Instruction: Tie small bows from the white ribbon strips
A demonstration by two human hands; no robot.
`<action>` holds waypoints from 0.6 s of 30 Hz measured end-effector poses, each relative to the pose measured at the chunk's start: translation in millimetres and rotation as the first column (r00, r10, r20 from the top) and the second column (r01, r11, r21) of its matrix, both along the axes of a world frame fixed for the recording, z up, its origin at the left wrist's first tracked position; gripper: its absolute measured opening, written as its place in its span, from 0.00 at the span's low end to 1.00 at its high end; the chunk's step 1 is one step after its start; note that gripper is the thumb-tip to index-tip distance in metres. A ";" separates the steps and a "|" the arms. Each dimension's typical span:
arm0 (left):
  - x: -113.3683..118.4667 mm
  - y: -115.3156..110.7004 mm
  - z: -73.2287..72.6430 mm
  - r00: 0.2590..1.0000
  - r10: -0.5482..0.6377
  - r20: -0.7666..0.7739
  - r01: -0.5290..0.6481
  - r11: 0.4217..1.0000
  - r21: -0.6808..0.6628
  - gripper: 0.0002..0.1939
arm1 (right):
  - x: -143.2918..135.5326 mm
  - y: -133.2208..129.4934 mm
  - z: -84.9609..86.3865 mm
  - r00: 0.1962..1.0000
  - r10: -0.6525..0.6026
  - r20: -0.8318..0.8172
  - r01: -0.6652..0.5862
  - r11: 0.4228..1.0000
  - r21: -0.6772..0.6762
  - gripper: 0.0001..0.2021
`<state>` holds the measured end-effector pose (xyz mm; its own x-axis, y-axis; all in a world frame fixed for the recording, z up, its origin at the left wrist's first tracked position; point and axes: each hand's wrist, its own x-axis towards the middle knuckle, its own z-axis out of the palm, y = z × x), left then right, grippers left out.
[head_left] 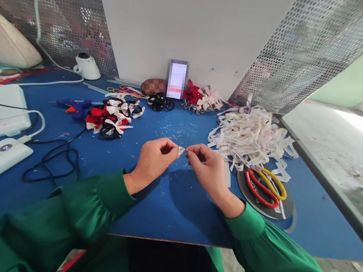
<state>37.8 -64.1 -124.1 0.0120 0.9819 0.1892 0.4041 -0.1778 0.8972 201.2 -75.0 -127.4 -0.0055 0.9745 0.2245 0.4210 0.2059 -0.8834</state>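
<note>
Ribbon piece (pixel 181 150), one: small, whitish with dark marks, too small for me to read. Location: above the middle of the desk (pixel 157 215), between two hands.

Left grip (pixel 157 157), one: closed, thumb and forefinger pinching the piece. Right grip (pixel 209 168), one: fingertips closed, at the piece's right end; I cannot tell whether they pinch it too.

To my right: whitish ribbon heap (pixel 251 134), one, strips uncounted; scissors (pixel 262 187), one pair, one red handle, one yellow, lying partly over one dark disc (pixel 244 191).

To my left: glue gun (pixel 80 107), one, blue, beside one cluster of red, white and black bows (pixel 113 116).

At the back: lit phone (pixel 176 79), one, upright; checkered pouch (pixel 153 87), one.
</note>
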 end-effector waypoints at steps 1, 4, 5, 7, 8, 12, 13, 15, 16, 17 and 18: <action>-0.3 0.2 0.3 1.000 -0.009 0.009 0.009 1.000 -0.003 0.08 | 0.1 -0.1 0.0 1.000 0.004 -0.008 -0.004 1.000 0.012 0.07; -0.4 -0.5 1.7 0.999 -0.033 0.011 0.033 0.999 -0.019 0.08 | 1.3 -0.6 0.6 1.000 0.020 0.020 -0.021 0.997 0.078 0.06; -0.3 -0.8 2.1 0.999 -0.040 0.014 0.040 0.999 -0.031 0.08 | 1.9 -0.7 1.0 0.998 0.025 0.054 -0.031 0.993 0.112 0.06; -0.2 -1.0 2.5 0.998 -0.055 0.041 0.057 0.997 -0.055 0.08 | 3.0 -0.9 1.9 0.990 0.032 0.135 -0.056 0.982 0.178 0.07; -0.2 -0.9 2.5 0.996 -0.063 0.058 0.067 0.996 -0.063 0.08 | 3.6 -1.0 2.3 0.985 0.033 0.169 -0.068 0.977 0.203 0.07; -0.6 0.1 1.0 0.993 -0.095 0.077 0.098 0.994 -0.048 0.08 | 4.5 -1.8 2.8 0.969 0.035 0.246 -0.099 0.963 0.251 0.08; -0.7 0.1 0.6 0.993 -0.093 0.067 0.095 0.995 -0.038 0.08 | 4.6 -2.1 2.8 0.965 0.035 0.261 -0.104 0.961 0.257 0.08; -0.6 -0.4 0.1 0.996 -0.083 0.040 0.084 0.996 -0.021 0.08 | 4.5 -3.0 3.2 0.957 0.035 0.288 -0.114 0.958 0.263 0.08; -0.5 -0.9 0.1 0.997 -0.075 0.025 0.076 0.997 -0.011 0.08 | 4.5 -3.6 3.6 0.954 0.035 0.297 -0.118 0.957 0.266 0.08; -0.4 -1.6 0.1 0.997 -0.070 0.014 0.070 0.998 -0.003 0.08 | 4.4 -4.1 4.0 0.953 0.035 0.302 -0.120 0.955 0.271 0.08; -0.2 -2.4 0.2 0.998 -0.069 0.008 0.069 0.998 0.004 0.08 | 4.2 -4.7 4.4 0.953 0.032 0.302 -0.119 0.954 0.274 0.08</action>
<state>37.5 -66.4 -123.9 0.0784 0.9781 0.1928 0.3833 -0.2081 0.8999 205.4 -79.6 -123.0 -0.1841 0.8630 0.4704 0.6230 0.4726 -0.6233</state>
